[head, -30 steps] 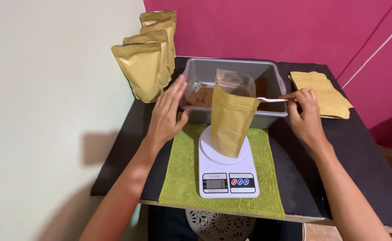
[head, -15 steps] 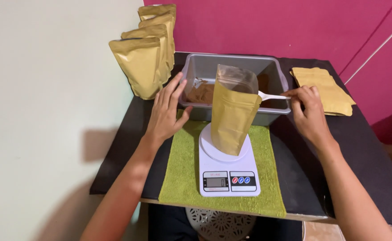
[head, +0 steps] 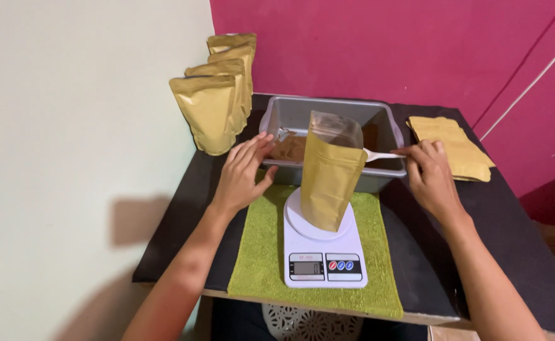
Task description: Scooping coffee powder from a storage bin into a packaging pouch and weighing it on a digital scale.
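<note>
Item: open gold stand-up pouch [head: 329, 180], upright on the platform of a white kitchen scale [head: 323, 252]; the scale sits on a green mat [head: 262, 252] on the dark counter [head: 183, 221].

Behind it: grey plastic tub [head: 378, 120] holding brown powder [head: 290, 148], touching the far edge of the mat.

Left hand [head: 243, 173]: fingers spread flat, resting against the tub's near left rim, holding nothing.

Right hand [head: 430, 177]: fingers pinched on the handle of a white plastic spoon [head: 378, 155], whose bowl is hidden behind the pouch; whether it carries powder cannot be told.

Also present: row of filled gold pouches [head: 217, 101] standing at the far left by the wall; stack of flat empty pouches [head: 451, 145] to the right of the tub.

Risk, as judged: the pouch stands free, unsupported by either hand, and leans slightly. A knock from the spoon or a wrist crossing over could tip it off the scale and spill powder across mat and counter. A laden spoon passing the narrow mouth could also drop powder onto the platform and falsify the reading.
</note>
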